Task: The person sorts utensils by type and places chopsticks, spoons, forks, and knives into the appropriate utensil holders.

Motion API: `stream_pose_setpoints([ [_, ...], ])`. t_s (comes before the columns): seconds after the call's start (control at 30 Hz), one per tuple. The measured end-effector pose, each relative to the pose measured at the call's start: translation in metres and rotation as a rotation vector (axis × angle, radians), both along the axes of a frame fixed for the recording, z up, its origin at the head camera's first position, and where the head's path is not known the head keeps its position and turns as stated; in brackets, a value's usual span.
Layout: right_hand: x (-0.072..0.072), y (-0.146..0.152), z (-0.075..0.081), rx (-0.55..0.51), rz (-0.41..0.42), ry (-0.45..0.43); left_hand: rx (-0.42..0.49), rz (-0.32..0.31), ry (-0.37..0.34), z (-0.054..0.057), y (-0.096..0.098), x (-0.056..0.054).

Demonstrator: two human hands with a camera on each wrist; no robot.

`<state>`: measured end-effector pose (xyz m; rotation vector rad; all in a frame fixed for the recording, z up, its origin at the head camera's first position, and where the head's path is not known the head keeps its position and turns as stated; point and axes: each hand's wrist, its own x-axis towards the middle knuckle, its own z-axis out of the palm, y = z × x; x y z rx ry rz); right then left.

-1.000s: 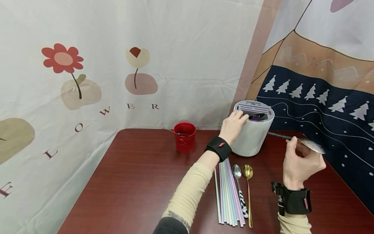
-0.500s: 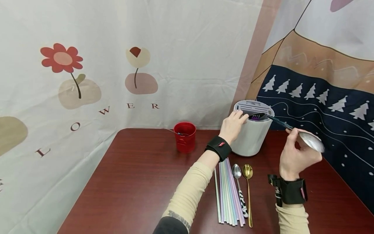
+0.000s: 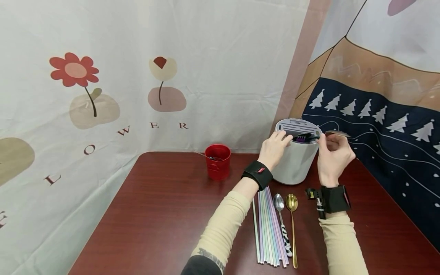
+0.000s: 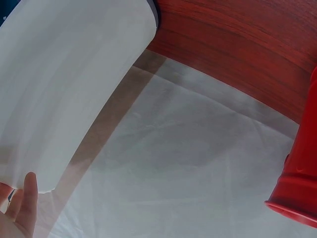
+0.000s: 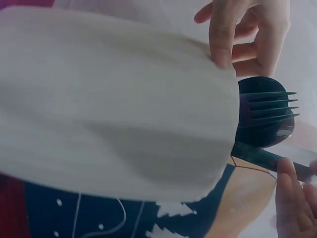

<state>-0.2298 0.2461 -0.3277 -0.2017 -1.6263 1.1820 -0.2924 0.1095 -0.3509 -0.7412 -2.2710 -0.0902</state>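
A white utensil holder [image 3: 292,164] stands upright at the back right of the table. My left hand [image 3: 274,147] grips its rim, fingers over the edge; in the left wrist view only some fingertips [image 4: 29,203] show. My right hand [image 3: 335,156] pinches a spoon [image 3: 338,133] with a dark green handle [image 5: 257,154]. The spoon's silver bowl points away to the right, and its handle end reaches into the holder's mouth. Inside the holder a fork [image 5: 270,106] and a dark rounded utensil head [image 5: 262,134] stick up beside that handle.
A red cup [image 3: 218,164] with a thin utensil in it stands left of the holder. Nearer lie several pastel chopsticks [image 3: 269,229], a silver spoon [image 3: 279,202] with a black-and-white handle, and a gold spoon [image 3: 291,202]. Curtains hang behind the table [image 3: 165,214].
My right hand has moved left and up to the holder, bringing the spoon's handle end from beside the holder into its mouth. The left hand has stayed on the rim.
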Motion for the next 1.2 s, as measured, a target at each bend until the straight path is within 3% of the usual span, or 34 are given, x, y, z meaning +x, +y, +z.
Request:
stream_pose_setpoints([
  [0.27,-0.016,-0.001,-0.001,0.098,0.026,-0.182,0.007,0.008,0.002,0.002,0.0,0.0],
  [0.6,-0.021,0.003,-0.018,0.109,0.036,-0.259,0.019,0.002,-0.005,0.001,0.0,0.001],
  [0.83,-0.008,0.002,-0.028,0.074,0.035,-0.217,0.02,-0.001,-0.019,0.001,0.0,0.002],
  [1.2,0.024,0.003,-0.059,0.064,0.033,-0.267,0.007,0.012,-0.033,0.001,0.001,0.001],
])
